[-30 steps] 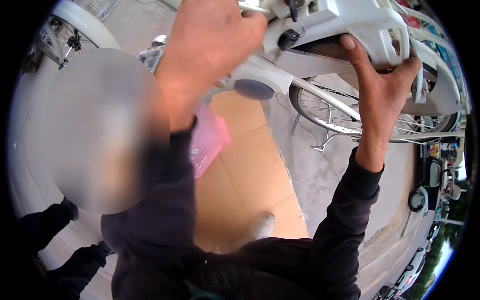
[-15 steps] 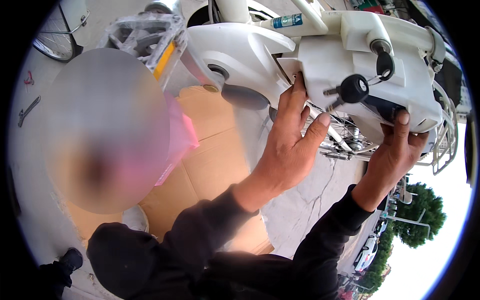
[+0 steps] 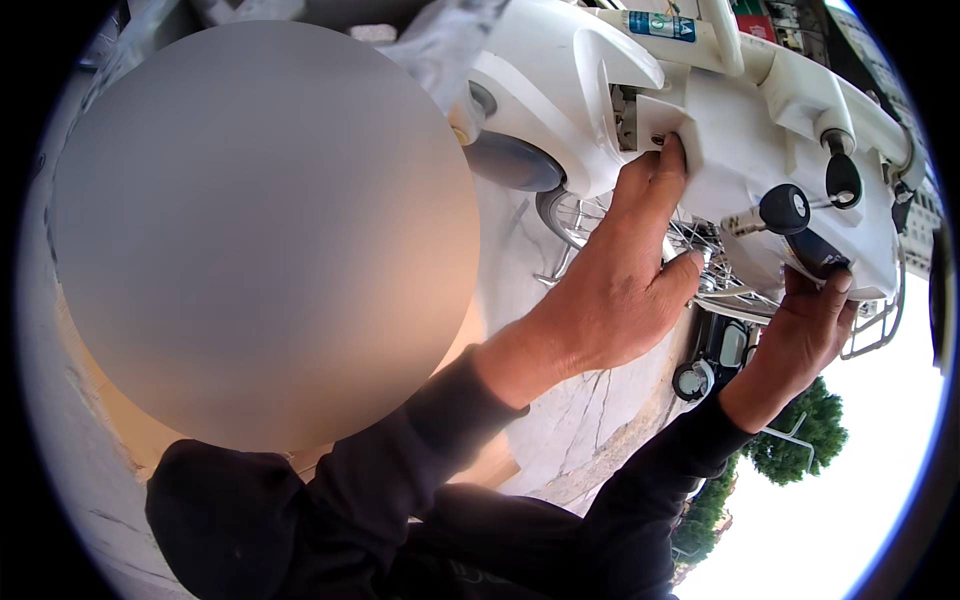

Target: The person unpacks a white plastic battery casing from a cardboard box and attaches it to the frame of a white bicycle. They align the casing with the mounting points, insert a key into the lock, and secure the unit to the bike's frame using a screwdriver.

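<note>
A white plastic cover [image 3: 735,165] sits along the frame of a white bicycle [image 3: 575,75], at the upper right. Its left end has a tab with a small hole, beside a gap that shows metal parts. My left hand [image 3: 620,280] has its fingertips hooked on that tab, its thumb apart from the cover. With thumb and fingers, my right hand [image 3: 805,330] pinches the cover's lower right edge, over a dark panel [image 3: 815,252]. A key with a black head [image 3: 843,182] stands in the lock on the cover. More keys [image 3: 785,210] dangle from its ring.
A grey wheel-like part [image 3: 515,160] and spokes lie below the bicycle's body. Cardboard [image 3: 490,465] covers part of the cracked pavement [image 3: 590,410]. A parked dark scooter [image 3: 715,355] and a tree [image 3: 800,435] stand beyond my right arm. A blurred disc hides much of the left side.
The view has shifted, so the bicycle and both hands appear further right. The gap at the cover's left end shows more of its inside. The hanging keys have swung.
</note>
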`<state>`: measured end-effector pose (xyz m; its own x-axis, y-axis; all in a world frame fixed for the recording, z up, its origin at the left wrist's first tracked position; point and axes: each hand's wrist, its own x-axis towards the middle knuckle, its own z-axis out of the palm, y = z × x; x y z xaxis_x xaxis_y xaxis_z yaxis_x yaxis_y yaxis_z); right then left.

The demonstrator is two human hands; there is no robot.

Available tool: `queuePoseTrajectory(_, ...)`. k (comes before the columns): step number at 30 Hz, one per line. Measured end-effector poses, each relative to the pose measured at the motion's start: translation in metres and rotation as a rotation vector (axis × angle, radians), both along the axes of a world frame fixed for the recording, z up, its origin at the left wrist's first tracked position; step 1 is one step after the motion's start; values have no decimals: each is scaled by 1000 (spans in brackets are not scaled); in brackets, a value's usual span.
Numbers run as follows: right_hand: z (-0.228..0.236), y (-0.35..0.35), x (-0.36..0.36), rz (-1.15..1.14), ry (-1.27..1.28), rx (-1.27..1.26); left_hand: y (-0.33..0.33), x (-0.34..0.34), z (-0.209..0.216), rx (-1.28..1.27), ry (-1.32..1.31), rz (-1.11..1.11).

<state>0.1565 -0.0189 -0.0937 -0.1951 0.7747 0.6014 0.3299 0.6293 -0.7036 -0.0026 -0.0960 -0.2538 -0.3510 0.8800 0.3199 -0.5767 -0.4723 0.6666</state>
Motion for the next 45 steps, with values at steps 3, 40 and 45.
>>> queuePoseTrajectory(3,3,1,5,-18,-39,10,-2,-5,0,-7,50,25)
queuePoseTrajectory(40,16,-2,11,14,-100,-212,-11,27,26,-125,43,60)
queuePoseTrajectory(45,11,-10,7,-16,2,-242,-6,8,17,-106,53,39)
